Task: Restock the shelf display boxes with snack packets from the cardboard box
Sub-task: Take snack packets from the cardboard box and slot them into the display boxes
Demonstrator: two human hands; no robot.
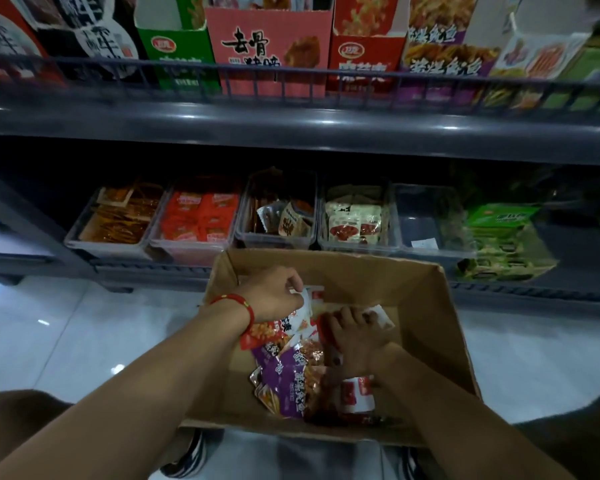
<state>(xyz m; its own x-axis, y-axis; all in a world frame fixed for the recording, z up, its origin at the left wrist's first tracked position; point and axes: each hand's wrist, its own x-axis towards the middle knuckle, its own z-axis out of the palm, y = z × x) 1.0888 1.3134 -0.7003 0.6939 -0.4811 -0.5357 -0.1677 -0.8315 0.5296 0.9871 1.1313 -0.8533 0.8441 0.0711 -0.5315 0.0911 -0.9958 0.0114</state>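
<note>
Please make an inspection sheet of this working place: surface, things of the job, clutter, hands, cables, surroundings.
Surface: glossy white tiled floor; the cardboard box sits in front of the shelves.
Job's things: mixed snack packets, purple and red-white, piled in the box; clear bins on the lower shelf partly filled, one bin nearly empty; upright display boxes on the upper shelf.
Clutter: nothing seen.
Hands: left hand pinches a white packet; right hand lies among the packets, its grip unclear.
Cables: nothing seen.
Surroundings: dark grey shelving with a wire rail.
</note>
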